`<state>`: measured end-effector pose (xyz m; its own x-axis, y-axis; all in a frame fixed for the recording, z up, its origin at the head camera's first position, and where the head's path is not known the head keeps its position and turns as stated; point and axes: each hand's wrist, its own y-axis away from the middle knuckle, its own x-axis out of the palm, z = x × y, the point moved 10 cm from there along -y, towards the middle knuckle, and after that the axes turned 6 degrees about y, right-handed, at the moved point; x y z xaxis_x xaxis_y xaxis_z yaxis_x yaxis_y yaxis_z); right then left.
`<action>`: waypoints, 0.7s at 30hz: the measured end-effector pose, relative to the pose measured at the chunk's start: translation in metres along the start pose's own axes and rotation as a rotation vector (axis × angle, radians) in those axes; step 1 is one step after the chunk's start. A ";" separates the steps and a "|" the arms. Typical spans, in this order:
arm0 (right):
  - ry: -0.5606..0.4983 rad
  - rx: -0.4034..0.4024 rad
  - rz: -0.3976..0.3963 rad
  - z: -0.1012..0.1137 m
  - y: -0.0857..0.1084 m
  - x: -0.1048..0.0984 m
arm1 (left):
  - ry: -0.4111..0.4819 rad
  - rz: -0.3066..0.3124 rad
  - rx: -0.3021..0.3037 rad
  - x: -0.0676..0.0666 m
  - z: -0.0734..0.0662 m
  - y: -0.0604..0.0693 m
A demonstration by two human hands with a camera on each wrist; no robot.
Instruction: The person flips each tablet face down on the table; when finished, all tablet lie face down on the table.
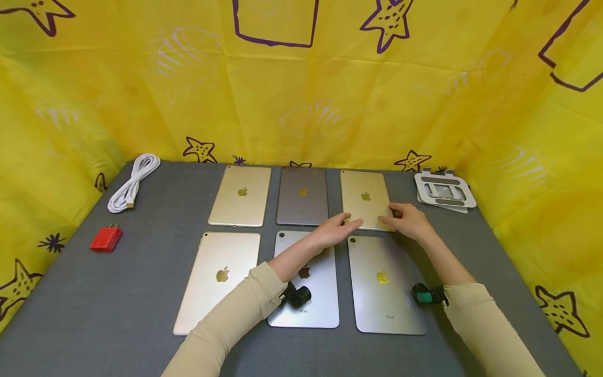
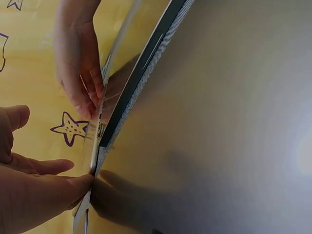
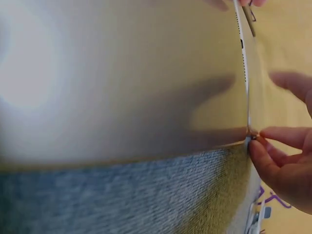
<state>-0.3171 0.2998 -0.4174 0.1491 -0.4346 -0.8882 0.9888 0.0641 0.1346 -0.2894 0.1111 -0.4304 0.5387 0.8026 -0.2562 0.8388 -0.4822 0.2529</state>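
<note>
A gold tablet (image 1: 365, 191) lies back-up at the right of the far row. At its lower left corner is my left hand (image 1: 335, 230), fingers mostly straight; in the left wrist view a fingertip of this left hand (image 2: 44, 195) touches a thin tablet edge. My right hand (image 1: 410, 221) holds the gold tablet's near right corner, its thumb over the back. Seen from the right wrist, the right hand's fingers (image 3: 287, 161) meet at that corner. Beneath the left forearm is a silver tablet (image 1: 325, 298), partly covered; another silver tablet (image 1: 383, 293) lies below the right hand.
Along the far row lie a grey tablet (image 1: 302, 196) and another gold tablet (image 1: 241, 196). A pale gold tablet (image 1: 221, 283) is at near left. A white cable (image 1: 134, 183) and red charger (image 1: 106, 239) sit at left, a folded white stand (image 1: 445, 189) at far right. Yellow cloth (image 1: 301, 89) encloses the grey table.
</note>
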 end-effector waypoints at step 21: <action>0.081 -0.043 0.012 0.005 0.001 0.010 | 0.093 -0.047 -0.010 -0.002 0.003 0.001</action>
<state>-0.3144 0.2909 -0.4235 0.1584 -0.3593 -0.9197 0.9859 0.1081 0.1276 -0.2889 0.1079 -0.4325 0.4885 0.8536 -0.1809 0.8620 -0.4399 0.2520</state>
